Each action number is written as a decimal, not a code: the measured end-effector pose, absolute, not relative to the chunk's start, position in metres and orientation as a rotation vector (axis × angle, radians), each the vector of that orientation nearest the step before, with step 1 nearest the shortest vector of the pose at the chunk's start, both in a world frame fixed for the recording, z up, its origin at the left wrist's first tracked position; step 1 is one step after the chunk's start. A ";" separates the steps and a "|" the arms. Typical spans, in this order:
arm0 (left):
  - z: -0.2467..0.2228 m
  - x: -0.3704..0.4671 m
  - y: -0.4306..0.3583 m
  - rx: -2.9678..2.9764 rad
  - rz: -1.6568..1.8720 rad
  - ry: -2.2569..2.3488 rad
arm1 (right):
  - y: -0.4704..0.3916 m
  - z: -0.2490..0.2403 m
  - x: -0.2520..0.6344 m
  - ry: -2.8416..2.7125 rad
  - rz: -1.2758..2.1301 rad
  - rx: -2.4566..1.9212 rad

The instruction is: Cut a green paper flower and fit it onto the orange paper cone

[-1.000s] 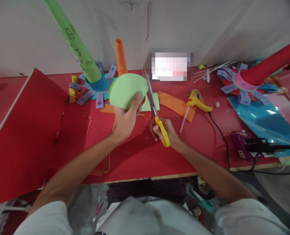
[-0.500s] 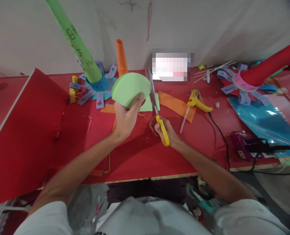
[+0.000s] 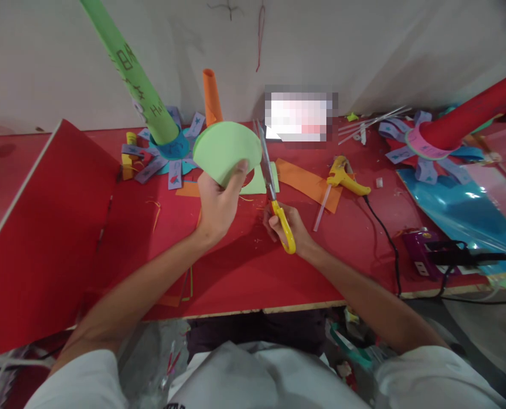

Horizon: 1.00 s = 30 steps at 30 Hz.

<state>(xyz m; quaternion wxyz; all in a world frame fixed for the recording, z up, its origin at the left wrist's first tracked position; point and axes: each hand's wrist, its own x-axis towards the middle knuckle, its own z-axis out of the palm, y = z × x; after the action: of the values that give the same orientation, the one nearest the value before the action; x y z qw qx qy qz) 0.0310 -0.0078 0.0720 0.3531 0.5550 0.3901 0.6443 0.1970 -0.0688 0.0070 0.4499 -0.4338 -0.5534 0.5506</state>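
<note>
A folded light green paper piece (image 3: 227, 149) with a rounded upper edge is pinched in my left hand (image 3: 219, 204), thumb on its near face. My right hand (image 3: 289, 227) grips a pair of scissors (image 3: 269, 170) by the yellow handles, blades pointing up and away. The blades are slightly parted at the tips and stand just right of the paper's edge; whether they touch it I cannot tell. Below the paper, a light green offcut (image 3: 266, 179) and an orange strip (image 3: 298, 177) lie on the red table (image 3: 244, 278).
A yellow glue gun (image 3: 347, 179) with a black cord lies to the right, near a purple box (image 3: 423, 253). Behind stand an orange paper tube (image 3: 211, 96) and a green tube (image 3: 142, 85). A red panel (image 3: 44, 238) rises at left; a red tube (image 3: 470, 113) leans at right.
The green paper in my left hand has shifted slightly up and left and tilted a little. The scissors and my right hand have hardly moved.
</note>
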 end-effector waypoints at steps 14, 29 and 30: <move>0.081 0.030 -0.008 1.540 1.669 1.034 | -0.065 0.006 0.198 -1.345 1.343 -1.078; 0.079 0.026 -0.004 1.488 1.628 1.001 | -0.065 0.007 0.198 -1.387 1.323 -1.083; 0.079 0.025 -0.003 1.500 1.626 1.000 | -0.065 0.007 0.197 -1.396 1.316 -1.083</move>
<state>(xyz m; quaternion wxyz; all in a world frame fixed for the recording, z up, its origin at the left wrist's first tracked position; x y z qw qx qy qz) 0.0255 -0.0028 0.0786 0.3493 0.5789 0.3858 0.6277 0.1973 -0.0646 0.0074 0.4524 -0.4384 -0.5650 0.5328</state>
